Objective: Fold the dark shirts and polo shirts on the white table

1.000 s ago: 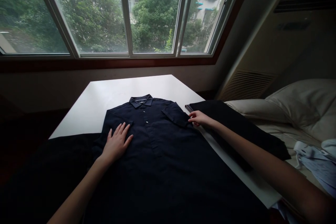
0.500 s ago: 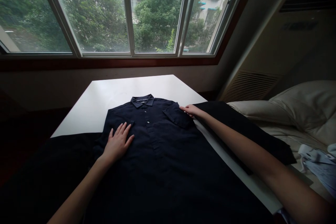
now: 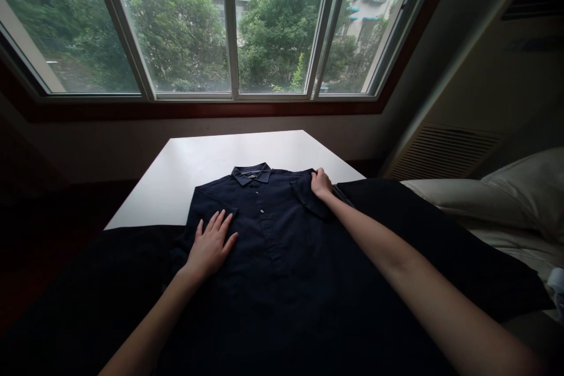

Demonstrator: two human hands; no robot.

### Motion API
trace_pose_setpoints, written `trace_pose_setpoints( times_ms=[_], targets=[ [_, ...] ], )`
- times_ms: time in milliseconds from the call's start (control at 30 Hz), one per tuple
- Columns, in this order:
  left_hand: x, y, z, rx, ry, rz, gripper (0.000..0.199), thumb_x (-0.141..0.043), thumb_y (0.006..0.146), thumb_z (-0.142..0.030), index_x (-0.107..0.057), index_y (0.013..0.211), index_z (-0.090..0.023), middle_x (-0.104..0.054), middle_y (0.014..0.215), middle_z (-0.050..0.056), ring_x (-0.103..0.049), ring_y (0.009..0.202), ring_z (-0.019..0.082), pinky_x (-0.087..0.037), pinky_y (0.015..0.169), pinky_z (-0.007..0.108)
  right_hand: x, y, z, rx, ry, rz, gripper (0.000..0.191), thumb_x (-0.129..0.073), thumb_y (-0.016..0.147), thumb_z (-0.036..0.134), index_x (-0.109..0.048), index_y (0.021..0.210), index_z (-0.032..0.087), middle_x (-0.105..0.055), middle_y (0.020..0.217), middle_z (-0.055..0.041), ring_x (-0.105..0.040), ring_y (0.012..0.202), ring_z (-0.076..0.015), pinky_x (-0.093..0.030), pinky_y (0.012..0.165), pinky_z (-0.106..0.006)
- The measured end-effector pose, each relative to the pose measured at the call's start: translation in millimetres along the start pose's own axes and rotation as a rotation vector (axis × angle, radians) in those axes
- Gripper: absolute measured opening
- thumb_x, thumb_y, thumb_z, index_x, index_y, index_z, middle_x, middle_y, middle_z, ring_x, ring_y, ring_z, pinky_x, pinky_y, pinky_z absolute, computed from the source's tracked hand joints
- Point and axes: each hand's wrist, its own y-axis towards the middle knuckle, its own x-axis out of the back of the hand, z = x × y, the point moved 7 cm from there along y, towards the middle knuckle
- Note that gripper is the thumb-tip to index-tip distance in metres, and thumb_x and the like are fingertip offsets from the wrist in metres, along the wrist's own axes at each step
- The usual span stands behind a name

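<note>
A dark navy button-up shirt lies front up, its collar pointing toward the window. My left hand rests flat on the left side of the chest with its fingers spread. At the shirt's right shoulder, my right hand has its fingers closed on the edge of the cloth. Close by that hand is the chest pocket area, which looks slightly folded. Dark sleeves spread out to both sides, the right one reaching over the table's edge. The lower part of the shirt is too dark to make out.
Beneath the shirt is a white table, its far end toward the window. A pale leather sofa stands on the right, with a light cloth at the frame's edge. Behind it is a vented unit.
My right hand has gone from stretched fingers at the shoulder edge to a closed grip there. The right sleeve has shifted outward, covering more of the table's side. My left hand stays on the chest.
</note>
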Motion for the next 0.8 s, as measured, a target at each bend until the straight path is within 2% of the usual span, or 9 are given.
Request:
trace_pose_setpoints(
  times_ms=[167,267,367,400,467,567,700,800],
  targets=[
    [0.6,0.0,0.0,-0.001,-0.014,0.000,0.055,-0.034,0.098,-0.046,-0.036,0.148,-0.023,-0.032,0.155,0.008,-0.026,0.144,0.025,-0.018,0.116,0.053,-3.1,-2.7,0.1,0.105,-0.050,0.000,0.031,-0.035,0.098,0.032,-0.051,0.118,0.016,-0.064,0.111,-0.0185,-0.062,0.102,-0.0297,-0.046,0.086,-0.040],
    [2.2,-0.2,-1.0,0.003,-0.014,0.006,0.055,-0.035,0.098,-0.046,-0.036,0.148,-0.023,-0.031,0.156,0.007,-0.026,0.145,0.025,-0.018,0.116,0.053,1.9,-6.4,9.8,0.185,-0.071,-0.049,0.034,-0.039,0.096,0.031,-0.048,0.125,0.016,-0.056,0.126,-0.0197,-0.052,0.118,-0.0312,-0.041,0.098,-0.043],
    [3.9,-0.2,-1.9,0.008,-0.015,0.007,0.054,-0.035,0.098,-0.046,-0.036,0.147,-0.023,-0.031,0.156,0.007,-0.026,0.145,0.025,-0.018,0.116,0.053,4.1,-16.9,26.2,0.380,-0.076,-0.098,0.039,-0.042,0.095,0.032,-0.046,0.131,0.016,-0.048,0.139,-0.0171,-0.040,0.131,-0.0284,-0.031,0.109,-0.041],
    [4.4,-0.2,-2.2,0.009,-0.015,0.008,0.054,-0.035,0.098,-0.045,-0.037,0.147,-0.023,-0.031,0.156,0.007,-0.026,0.145,0.025,-0.018,0.116,0.053,1.2,-20.9,30.5,0.455,-0.073,-0.082,0.041,-0.042,0.095,0.033,-0.046,0.133,0.016,-0.046,0.142,-0.0156,-0.039,0.133,-0.0268,-0.029,0.111,-0.039],
    [5.1,-0.2,-2.8,0.007,-0.015,0.014,0.054,-0.035,0.098,-0.045,-0.037,0.147,-0.024,-0.031,0.156,0.007,-0.027,0.144,0.025,-0.018,0.117,0.052,-11.5,-25.2,31.7,0.538,-0.075,0.034,0.045,-0.041,0.096,0.037,-0.045,0.136,0.018,-0.042,0.147,-0.0118,-0.036,0.136,-0.0233,-0.026,0.114,-0.036],
    [5.6,0.0,-3.3,0.009,-0.008,0.032,0.054,-0.035,0.098,-0.045,-0.036,0.148,-0.024,-0.030,0.156,0.007,-0.026,0.145,0.025,-0.018,0.116,0.053,-32.2,-19.6,17.2,0.476,-0.096,0.222,0.051,-0.035,0.097,0.044,-0.042,0.142,0.021,-0.036,0.154,-0.0078,-0.029,0.142,-0.0206,-0.020,0.117,-0.035],
    [5.4,0.1,-2.7,0.011,-0.002,0.028,0.054,-0.035,0.098,-0.045,-0.036,0.148,-0.024,-0.030,0.156,0.007,-0.026,0.145,0.025,-0.019,0.116,0.052,-38.2,-4.1,0.2,0.386,-0.108,0.241,0.058,-0.028,0.098,0.049,-0.036,0.146,0.017,-0.029,0.157,-0.0109,-0.023,0.145,-0.0217,-0.015,0.119,-0.039],
    [3.9,0.2,-1.8,0.009,-0.012,0.018,0.054,-0.035,0.098,-0.046,-0.037,0.147,-0.024,-0.031,0.156,0.008,-0.026,0.144,0.025,-0.018,0.116,0.052,-37.1,1.1,-3.5,0.369,-0.111,0.241,0.058,-0.028,0.098,0.049,-0.036,0.146,0.017,-0.028,0.157,-0.0112,-0.022,0.146,-0.0215,-0.014,0.119,-0.040]
  ],
)
